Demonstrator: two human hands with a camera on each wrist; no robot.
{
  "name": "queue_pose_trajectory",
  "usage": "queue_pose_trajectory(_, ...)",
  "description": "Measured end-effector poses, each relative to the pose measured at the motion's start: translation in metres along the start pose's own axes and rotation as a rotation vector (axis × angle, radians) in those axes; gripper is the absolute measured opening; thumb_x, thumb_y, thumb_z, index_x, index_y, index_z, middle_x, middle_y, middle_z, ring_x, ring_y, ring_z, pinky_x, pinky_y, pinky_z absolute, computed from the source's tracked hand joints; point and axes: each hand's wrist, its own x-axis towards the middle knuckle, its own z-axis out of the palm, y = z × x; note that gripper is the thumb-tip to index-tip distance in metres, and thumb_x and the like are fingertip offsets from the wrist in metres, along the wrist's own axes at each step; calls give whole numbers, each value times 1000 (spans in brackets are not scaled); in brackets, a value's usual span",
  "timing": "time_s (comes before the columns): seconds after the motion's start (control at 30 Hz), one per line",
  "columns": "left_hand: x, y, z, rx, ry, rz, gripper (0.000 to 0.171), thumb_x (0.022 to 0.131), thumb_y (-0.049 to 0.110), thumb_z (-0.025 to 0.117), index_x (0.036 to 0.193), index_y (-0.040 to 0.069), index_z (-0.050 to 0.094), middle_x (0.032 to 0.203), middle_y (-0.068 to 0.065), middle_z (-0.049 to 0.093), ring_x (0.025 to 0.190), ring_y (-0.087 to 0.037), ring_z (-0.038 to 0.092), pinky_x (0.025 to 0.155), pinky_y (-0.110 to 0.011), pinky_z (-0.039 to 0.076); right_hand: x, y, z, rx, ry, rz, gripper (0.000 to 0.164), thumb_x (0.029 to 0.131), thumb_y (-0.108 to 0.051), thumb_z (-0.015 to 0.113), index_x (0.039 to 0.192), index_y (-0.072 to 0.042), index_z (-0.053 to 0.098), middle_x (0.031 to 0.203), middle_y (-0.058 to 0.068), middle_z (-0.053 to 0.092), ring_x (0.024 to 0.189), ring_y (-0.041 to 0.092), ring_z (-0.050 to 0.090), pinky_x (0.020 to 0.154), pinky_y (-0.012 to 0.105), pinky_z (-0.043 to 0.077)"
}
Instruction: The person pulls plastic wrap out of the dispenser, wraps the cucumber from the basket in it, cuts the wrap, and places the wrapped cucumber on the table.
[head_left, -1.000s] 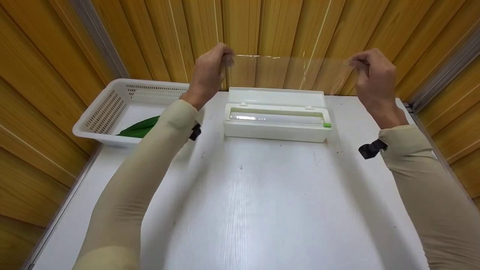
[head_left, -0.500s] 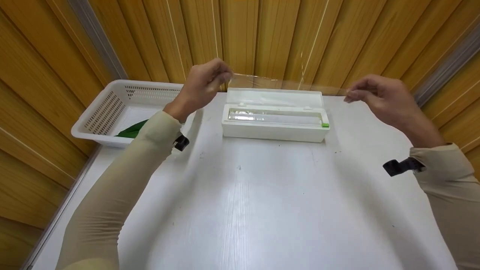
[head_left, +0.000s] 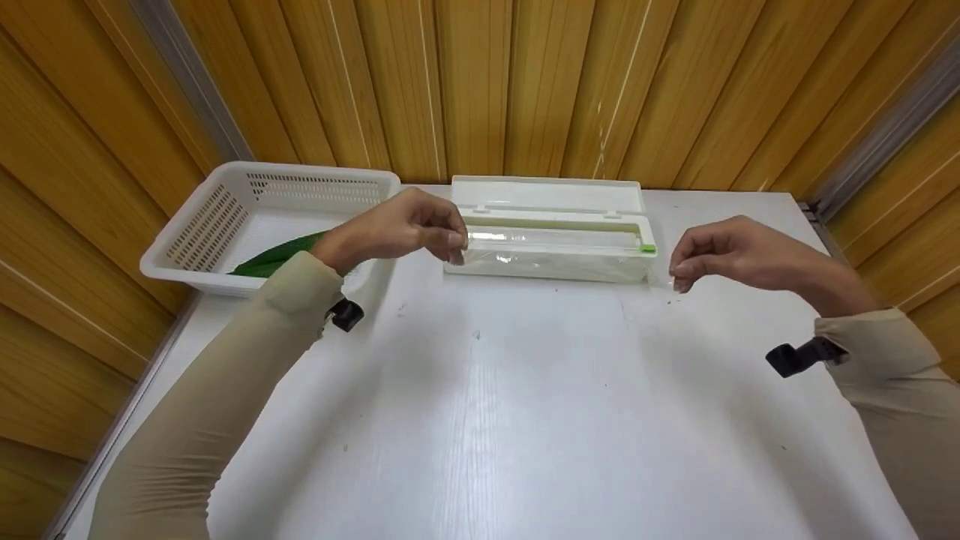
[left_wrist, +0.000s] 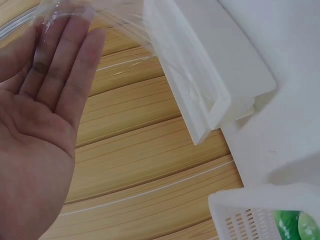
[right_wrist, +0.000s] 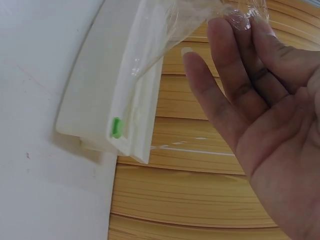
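A sheet of clear cling film (head_left: 504,259) stretches between my two hands in front of a white cling film dispenser (head_left: 559,217). My left hand (head_left: 401,231) pinches one corner at the box's left end. Just past the right end, my right hand (head_left: 742,255) pinches the other corner between thumb and fingers. Both wrist views show the film (left_wrist: 120,20) bunched at the fingertips and running back to the box (right_wrist: 107,70). The lid (head_left: 547,196) stands raised, with the roll (head_left: 555,238) lying inside. A green slider (head_left: 648,248) sits at the right end of the front edge.
A white perforated basket (head_left: 159,255) stands at the back left, partly behind my left forearm. Something long and green (head_left: 274,259) lies in it. The white table (head_left: 540,420) ends at wood-patterned panels (head_left: 547,90) behind the dispenser.
Both hands have come down and toward me with the film, from above the raised lid to in front of the box. The box and basket have stayed put.
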Motion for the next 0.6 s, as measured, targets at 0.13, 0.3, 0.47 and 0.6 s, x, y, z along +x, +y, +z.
queue_pose_trajectory(0.13, -1, -15, 11, 2, -116, -50, 12, 104, 1, 65, 105, -7, 73, 96, -15, 77, 90, -26, 75, 89, -42, 62, 2, 12, 16, 77, -112, 45, 8, 105, -1, 64, 107, 2, 71, 100, 13, 73, 90, 24, 73, 86, 30, 61)
queue_pose_trajectory(0.3, -1, -32, 26, 30, -198, -116, 11, 104, 5, 67, 106, -3, 75, 98, -12, 78, 93, -26, 75, 94, -43, 60, 5, 28, 36, 109, -193, 81, 8, 105, -4, 66, 105, 1, 72, 97, 12, 74, 89, 23, 74, 85, 33, 62)
queue_pose_trajectory(0.47, -2, -46, 40, 71, -236, -152, 10, 102, 4, 70, 106, -1, 78, 98, -8, 78, 93, -23, 75, 94, -45, 60, 6, 41, 54, 117, -216, 98, 8, 104, -7, 69, 102, 0, 74, 95, 10, 75, 88, 24, 74, 86, 36, 62)
queue_pose_trajectory(0.6, -4, -57, 50, 166, -267, -126, 8, 99, 4, 74, 103, 1, 81, 95, -5, 78, 89, -20, 71, 86, -36, 60, 6, 48, 69, 49, -212, 133, 6, 101, -9, 73, 100, -4, 76, 92, 4, 75, 87, 21, 71, 84, 34, 60)
